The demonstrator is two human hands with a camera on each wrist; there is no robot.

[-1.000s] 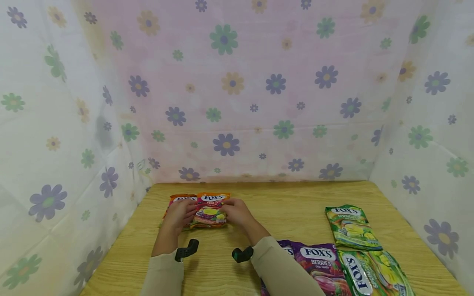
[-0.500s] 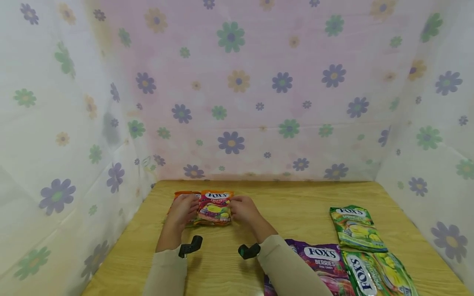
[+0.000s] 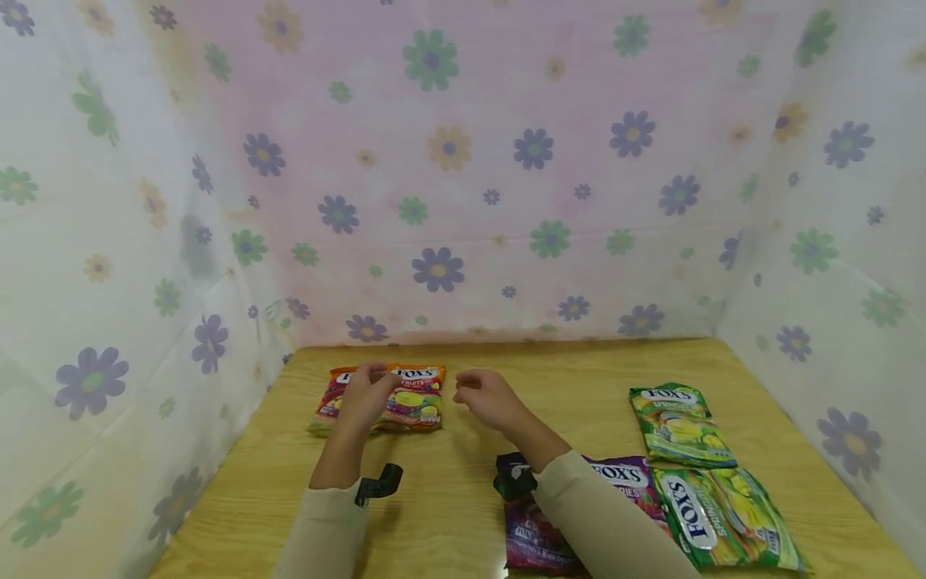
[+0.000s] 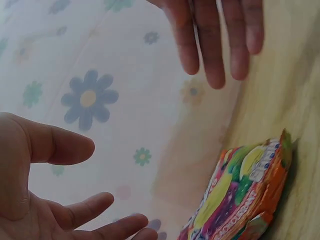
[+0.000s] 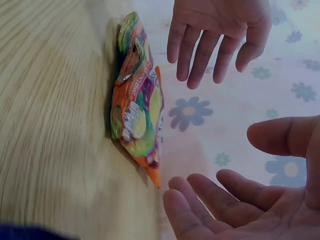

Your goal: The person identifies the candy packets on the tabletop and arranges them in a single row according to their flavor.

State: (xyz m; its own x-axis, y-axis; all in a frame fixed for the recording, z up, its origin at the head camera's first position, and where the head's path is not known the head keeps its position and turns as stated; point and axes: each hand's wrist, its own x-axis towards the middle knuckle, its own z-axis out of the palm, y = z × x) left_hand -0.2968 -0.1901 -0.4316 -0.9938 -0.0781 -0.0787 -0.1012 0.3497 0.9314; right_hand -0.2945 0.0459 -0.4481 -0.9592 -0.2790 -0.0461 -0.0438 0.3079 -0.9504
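The two red packs of fruits candy lie side by side on the worktop point(image 3: 463, 515), left of the middle of the frame in the head view. The left hand point(image 3: 366, 396) is in front of the left red pack point(image 3: 333, 400) and partly covers it; the right red pack point(image 3: 415, 402) shows more fully, its FOX'S lettering toward the top. The left hand's fingers are spread, the thumb apart from them, with a gap to the candy in the left wrist view. The right hand point(image 3: 492, 396) is just right of the packs, near the frame's centre, also apart from them; its fingers are loosely extended, thumb well away, in the lower right of the right wrist view. The palms face each other.

Purple candy point(image 3: 535, 535) lies at the lower middle of the head view, partly hidden by the right sleeve point(image 3: 600, 515). To its right, an upper green pack point(image 3: 680, 426) lies slightly tilted, and a lower green pack point(image 3: 723, 515) is turned sideways against the purple candy. A black device is at the left wrist point(image 3: 379, 484), another at the right point(image 3: 515, 474). Floral cloth point(image 3: 499, 185) fills the upper frame.
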